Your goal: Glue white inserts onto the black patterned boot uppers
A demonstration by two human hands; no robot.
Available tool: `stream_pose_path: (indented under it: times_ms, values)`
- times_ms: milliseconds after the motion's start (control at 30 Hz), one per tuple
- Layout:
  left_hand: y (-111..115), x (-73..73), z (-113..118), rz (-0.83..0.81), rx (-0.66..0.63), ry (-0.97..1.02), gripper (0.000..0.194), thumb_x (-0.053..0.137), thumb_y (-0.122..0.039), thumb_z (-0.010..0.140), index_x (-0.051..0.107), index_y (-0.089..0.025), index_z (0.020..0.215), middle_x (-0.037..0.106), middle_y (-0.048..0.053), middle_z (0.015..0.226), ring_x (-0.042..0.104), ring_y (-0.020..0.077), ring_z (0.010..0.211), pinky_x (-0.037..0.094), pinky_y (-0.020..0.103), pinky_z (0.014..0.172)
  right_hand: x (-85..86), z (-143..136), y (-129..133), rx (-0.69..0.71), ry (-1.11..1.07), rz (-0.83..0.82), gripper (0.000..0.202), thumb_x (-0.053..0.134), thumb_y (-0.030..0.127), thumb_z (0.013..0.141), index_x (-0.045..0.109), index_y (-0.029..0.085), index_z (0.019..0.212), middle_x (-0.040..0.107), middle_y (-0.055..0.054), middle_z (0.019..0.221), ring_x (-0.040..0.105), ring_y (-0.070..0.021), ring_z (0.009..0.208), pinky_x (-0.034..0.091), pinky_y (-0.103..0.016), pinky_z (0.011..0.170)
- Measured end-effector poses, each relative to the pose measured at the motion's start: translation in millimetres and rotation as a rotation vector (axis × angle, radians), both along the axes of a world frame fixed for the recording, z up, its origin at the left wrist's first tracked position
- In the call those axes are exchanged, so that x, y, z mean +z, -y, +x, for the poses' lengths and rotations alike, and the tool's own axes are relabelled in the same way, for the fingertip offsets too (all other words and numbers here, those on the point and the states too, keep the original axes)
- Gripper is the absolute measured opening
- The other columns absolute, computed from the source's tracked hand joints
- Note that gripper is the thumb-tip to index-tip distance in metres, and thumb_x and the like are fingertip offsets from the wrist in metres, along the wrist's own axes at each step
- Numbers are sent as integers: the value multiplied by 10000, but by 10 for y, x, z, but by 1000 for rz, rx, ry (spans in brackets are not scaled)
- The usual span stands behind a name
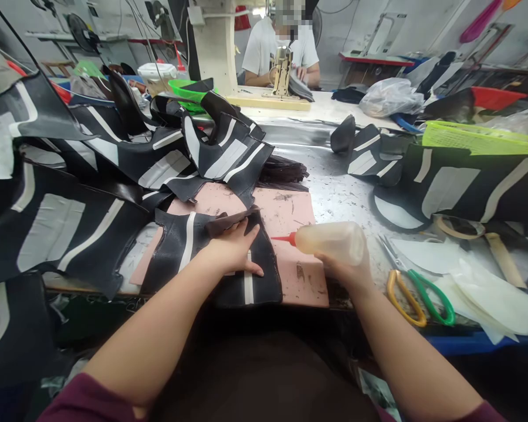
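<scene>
My left hand (231, 249) lies on a black leather-like piece with white strips (167, 249), thumb and a finger spread apart. A dark brown strip (229, 223) shows at its far side, partly hidden by the fingers. My right hand (349, 272) is wrapped round a translucent squeeze bottle (334, 241), which is tipped on its side. Its red nozzle (286, 238) points left toward the right edge of the black piece, slightly apart from it. Under the piece is a stained pink board (297, 205).
Black pieces with white strips (53, 225) are heaped at the left; more (453, 181) lie right. Scissors (416, 290), a tape roll (460, 227) and white sheets (493, 293) are right of my hand. Across the table a person (281, 55) sits behind a sewing machine (283, 73).
</scene>
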State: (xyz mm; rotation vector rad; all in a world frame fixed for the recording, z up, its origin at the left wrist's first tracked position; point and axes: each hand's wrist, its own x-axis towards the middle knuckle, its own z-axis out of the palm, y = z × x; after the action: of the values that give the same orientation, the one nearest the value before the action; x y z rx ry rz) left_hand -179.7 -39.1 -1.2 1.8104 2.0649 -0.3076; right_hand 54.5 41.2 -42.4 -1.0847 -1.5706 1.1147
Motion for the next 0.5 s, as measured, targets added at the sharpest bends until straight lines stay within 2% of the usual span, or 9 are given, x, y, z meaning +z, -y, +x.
stream_pose_path:
  times_ms: [100, 167, 200, 267, 333, 400, 467, 500]
  values:
    - [53, 16, 13, 33, 20, 16, 1111, 677, -662, 556, 166, -198, 1427, 60, 151, 1497, 64, 343, 1363, 164, 473, 1085, 136, -166, -257, 34, -173, 1, 599, 740, 478, 562, 504, 197, 1035, 578, -88, 1042, 558, -284, 1020, 520, -427, 787]
    - [126, 59, 47, 99, 19, 8, 1045, 672, -621, 605, 165, -223, 1427, 99, 112, 1498, 90, 329, 1363, 168, 476, 1088, 233, -278, -488, 122, -214, -92, 519, 675, 505, 618, 514, 197, 1004, 599, -77, 983, 595, -253, 935, 540, -366, 683]
    - [175, 88, 67, 154, 5, -6, 1002, 668, -596, 633, 167, -243, 1426, 128, 94, 1496, 110, 324, 1361, 172, 481, 1087, 269, -328, -604, 164, -167, -172, 480, 646, 516, 639, 528, 188, 967, 610, -78, 936, 610, -240, 871, 537, -340, 620]
    - [294, 146, 99, 301, -46, -43, 913, 657, -544, 686, 182, -282, 1420, 195, 70, 1484, 163, 319, 1352, 184, 486, 1086, 314, -414, -798, 212, 59, -317, 411, 599, 530, 680, 556, 164, 862, 621, -89, 833, 616, -221, 747, 513, -307, 527]
    - [429, 187, 108, 439, -108, -66, 819, 628, -516, 733, 221, -295, 1409, 272, 68, 1459, 230, 317, 1333, 210, 480, 1082, 347, -493, -892, 225, 395, -331, 384, 589, 531, 705, 575, 151, 763, 622, -104, 761, 613, -229, 711, 509, -324, 541]
    - [560, 205, 89, 504, -133, -76, 716, 581, -505, 779, 279, -293, 1392, 354, 67, 1420, 298, 312, 1305, 251, 467, 1073, 417, -582, -842, 172, 643, -116, 389, 621, 519, 700, 605, 143, 795, 638, -127, 821, 612, -269, 803, 513, -389, 668]
    - [668, 212, 56, 490, -108, -82, 629, 539, -487, 812, 335, -283, 1370, 394, 62, 1395, 341, 307, 1284, 294, 452, 1058, 555, -679, -634, 156, 644, 216, 465, 649, 503, 687, 606, 144, 980, 634, -140, 989, 590, -287, 925, 484, -434, 789]
    - [709, 216, 40, 462, -88, -79, 599, 525, -473, 823, 352, -278, 1362, 399, 58, 1392, 356, 303, 1275, 318, 441, 1049, 648, -725, -477, 207, 578, 389, 540, 665, 493, 675, 574, 152, 1084, 615, -136, 1073, 578, -280, 969, 474, -432, 822]
